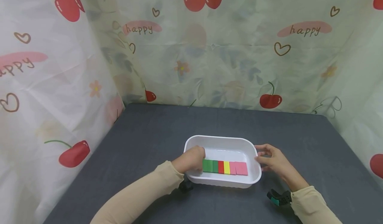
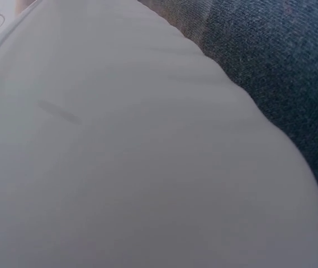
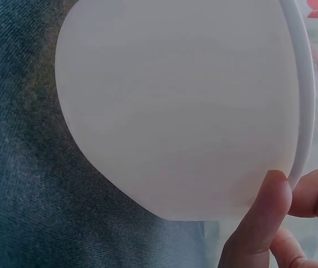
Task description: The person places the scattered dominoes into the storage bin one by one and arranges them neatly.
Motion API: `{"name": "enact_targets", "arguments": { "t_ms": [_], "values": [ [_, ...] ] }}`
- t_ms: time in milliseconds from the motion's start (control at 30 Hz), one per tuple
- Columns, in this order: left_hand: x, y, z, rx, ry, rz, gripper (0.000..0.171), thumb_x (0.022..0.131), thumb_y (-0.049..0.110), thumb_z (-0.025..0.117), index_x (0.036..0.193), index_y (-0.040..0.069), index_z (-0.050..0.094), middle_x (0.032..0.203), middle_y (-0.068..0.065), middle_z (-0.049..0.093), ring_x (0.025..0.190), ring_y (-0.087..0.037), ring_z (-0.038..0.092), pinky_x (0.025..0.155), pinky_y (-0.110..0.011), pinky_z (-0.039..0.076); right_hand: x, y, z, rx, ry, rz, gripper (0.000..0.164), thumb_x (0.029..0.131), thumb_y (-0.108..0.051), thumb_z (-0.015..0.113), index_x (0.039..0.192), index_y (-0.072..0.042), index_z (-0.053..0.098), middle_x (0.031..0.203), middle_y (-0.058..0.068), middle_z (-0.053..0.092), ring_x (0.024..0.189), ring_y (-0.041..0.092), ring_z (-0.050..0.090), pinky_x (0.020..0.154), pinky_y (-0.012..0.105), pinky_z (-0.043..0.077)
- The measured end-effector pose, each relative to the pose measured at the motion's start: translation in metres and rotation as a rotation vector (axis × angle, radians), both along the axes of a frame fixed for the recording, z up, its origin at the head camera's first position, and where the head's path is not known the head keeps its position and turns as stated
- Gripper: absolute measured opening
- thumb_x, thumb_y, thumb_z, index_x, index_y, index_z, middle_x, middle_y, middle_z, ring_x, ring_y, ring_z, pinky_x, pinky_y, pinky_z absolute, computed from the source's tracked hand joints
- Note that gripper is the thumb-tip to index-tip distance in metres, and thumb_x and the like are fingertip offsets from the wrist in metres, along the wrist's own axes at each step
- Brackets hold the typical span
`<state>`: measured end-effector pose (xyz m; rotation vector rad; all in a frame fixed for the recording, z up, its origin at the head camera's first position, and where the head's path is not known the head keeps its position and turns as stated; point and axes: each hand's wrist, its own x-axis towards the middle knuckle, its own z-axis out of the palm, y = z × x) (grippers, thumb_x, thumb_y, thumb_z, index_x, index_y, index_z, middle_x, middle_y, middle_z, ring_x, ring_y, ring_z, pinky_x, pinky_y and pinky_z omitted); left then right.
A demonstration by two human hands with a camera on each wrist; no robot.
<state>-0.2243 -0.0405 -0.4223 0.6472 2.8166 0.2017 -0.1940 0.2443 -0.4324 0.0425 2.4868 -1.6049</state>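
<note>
A white plastic tub [image 1: 219,184] with rounded corners sits on the dark table. Inside, along its near side, lies a tight row of flat coloured pieces: green [image 1: 207,166], red [image 1: 221,167], yellow [image 1: 226,167] and pink [image 1: 241,168]. My left hand [image 1: 192,158] reaches over the left rim to the green end of the row, fingers bent down; I cannot tell whether they hold a piece. With thumb and fingers my right hand [image 1: 273,160] grips the tub's right rim. In the right wrist view the thumb [image 3: 267,204] lies against the outer wall [image 3: 175,111].
The dark tabletop [image 1: 149,127] surrounds the tub. Curtains printed with cherries and "happy" [image 1: 209,61] hang behind and on both sides. A black strap with a green patch [image 1: 279,197] is on the right wrist. The tub's outer wall [image 2: 136,145] fills most of the left wrist view.
</note>
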Motion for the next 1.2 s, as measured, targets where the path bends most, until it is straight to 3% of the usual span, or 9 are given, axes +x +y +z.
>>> {"name": "enact_targets", "arguments": {
  "t_ms": [133,400,667,900,1200],
  "values": [
    [0.001,0.001,0.001,0.014,-0.013,0.016,0.039,0.058,0.006,0.082,0.093,0.002,0.067,0.080,-0.004,0.060,0.071,-0.014,0.048,0.074,-0.025,0.046,0.000,0.001,-0.001,0.006,0.002,-0.001,0.055,0.084,-0.012,0.066,0.131,0.002,0.042,0.105,0.019,0.053,0.083,0.022,0.057,0.063,0.037,0.054],
    [0.000,-0.002,0.005,0.077,0.005,-0.012,0.041,0.057,0.007,0.082,0.095,0.001,0.067,0.085,-0.005,0.064,0.078,-0.016,0.055,0.078,-0.026,0.046,0.000,0.001,-0.002,0.018,-0.012,-0.013,0.056,0.084,-0.013,0.067,0.132,0.001,0.041,0.107,0.019,0.053,0.084,0.022,0.057,0.064,0.037,0.054],
    [0.000,-0.007,0.009,0.297,-0.120,0.064,0.034,0.063,0.002,0.078,0.093,0.002,0.064,0.078,0.000,0.057,0.069,-0.013,0.050,0.065,-0.024,0.043,-0.002,0.002,-0.001,0.018,-0.020,-0.005,0.057,0.083,-0.014,0.067,0.132,0.002,0.041,0.108,0.020,0.052,0.087,0.024,0.056,0.064,0.037,0.054],
    [-0.004,-0.011,0.019,0.444,-0.218,0.153,0.032,0.070,0.003,0.077,0.098,0.004,0.062,0.094,-0.009,0.061,0.078,-0.016,0.054,0.067,-0.030,0.047,-0.003,0.005,0.001,0.018,-0.019,-0.003,0.057,0.082,-0.016,0.069,0.130,0.000,0.042,0.106,0.018,0.054,0.085,0.022,0.058,0.064,0.038,0.054],
    [-0.006,-0.026,0.041,0.516,-0.203,0.213,0.035,0.075,0.008,0.075,0.107,0.007,0.062,0.103,-0.010,0.061,0.087,-0.019,0.055,0.075,-0.036,0.048,-0.001,0.007,0.008,0.029,-0.015,0.057,0.055,0.087,-0.018,0.063,0.132,0.002,0.037,0.112,0.024,0.053,0.091,0.026,0.060,0.065,0.041,0.054]
  ]
}}
